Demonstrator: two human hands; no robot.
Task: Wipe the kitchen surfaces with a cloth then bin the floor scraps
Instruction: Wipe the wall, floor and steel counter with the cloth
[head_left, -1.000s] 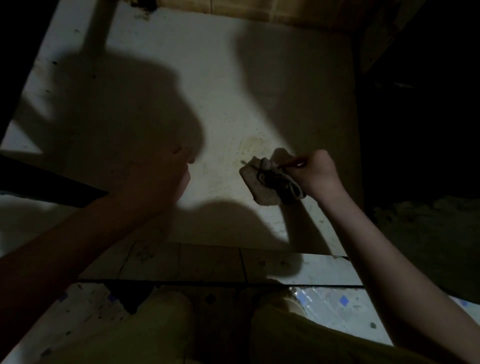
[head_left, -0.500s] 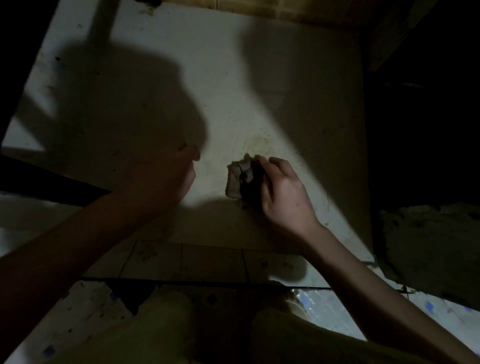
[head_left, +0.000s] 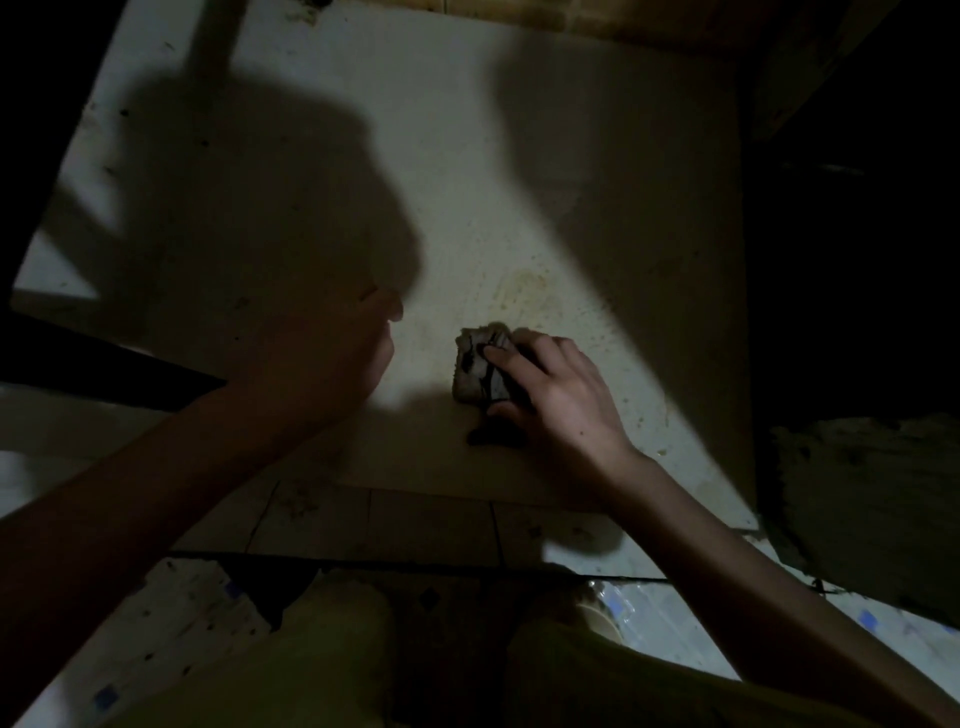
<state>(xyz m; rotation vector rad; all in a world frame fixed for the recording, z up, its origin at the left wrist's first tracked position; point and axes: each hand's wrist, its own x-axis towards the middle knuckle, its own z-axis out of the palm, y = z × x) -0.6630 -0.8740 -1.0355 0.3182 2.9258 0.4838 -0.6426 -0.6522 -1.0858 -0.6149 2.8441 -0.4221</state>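
A crumpled pale cloth (head_left: 475, 366) with dark patches lies on the white kitchen surface (head_left: 519, 171). My right hand (head_left: 558, 400) presses down on the cloth's right side, fingers curled over it. My left hand (head_left: 322, 358) hovers in deep shadow to the left of the cloth, fingers loosely curled, and nothing shows in it. A yellowish stain (head_left: 524, 293) marks the surface just beyond the cloth. The light is very dim.
A tiled front edge (head_left: 431, 525) runs below the surface. Speckled floor with blue flecks (head_left: 675, 629) shows beneath, behind my knees. A dark rough slab (head_left: 872, 493) sits at the right. A dark bar (head_left: 93, 364) crosses the left side.
My right hand went from pinching the cloth at its right edge to pressing flat on it, sliding it leftward. My left hand barely moved.
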